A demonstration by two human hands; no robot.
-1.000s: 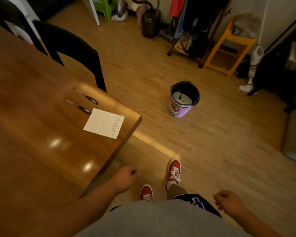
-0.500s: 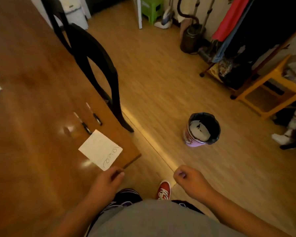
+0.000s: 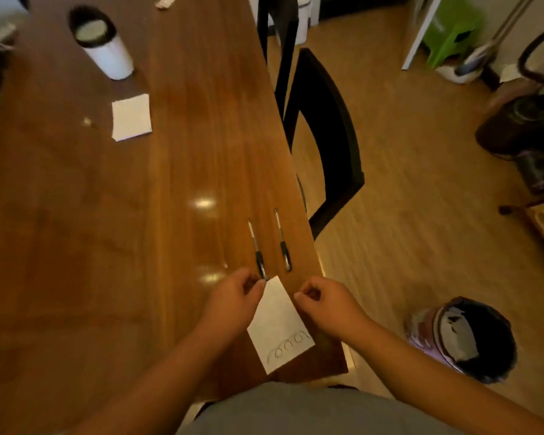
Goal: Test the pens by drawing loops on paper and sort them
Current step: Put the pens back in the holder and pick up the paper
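A glossy brown wooden table [image 3: 107, 230] fills the left and centre of the frame, its right edge running down toward the lower middle. Near that edge, low in the centre, lies a small white sheet of paper [image 3: 278, 324] with a row of dark pen loops [image 3: 288, 350] drawn along its lower end.

The left hand [image 3: 233, 304] sits at the sheet's upper left, fingers curled inward, its thumb and fingertips at the paper's top corner; whether they pinch the corner or only touch it cannot be told. The right hand [image 3: 325, 304] hovers just right of the sheet, loosely clenched, with nothing seen in it and a thin strip of table between it and the paper.

Just above the hands, two slim pens with black grips and pale barrels lie side by side on the table, roughly parallel and pointing up the frame. The left pen [image 3: 256, 249] reaches down to the paper's top corner beside the left fingertips; the right pen [image 3: 282, 241] lies apart from the sheet, closer to the table edge.

In the upper left stand a white cylindrical cup with a dark rim [image 3: 102, 42] and, below it, a blank white square of paper [image 3: 132, 117]. A black chair [image 3: 324, 133] stands against the table's right edge. On the wooden floor at lower right sits a pink waste bin with a black liner [image 3: 465, 337].
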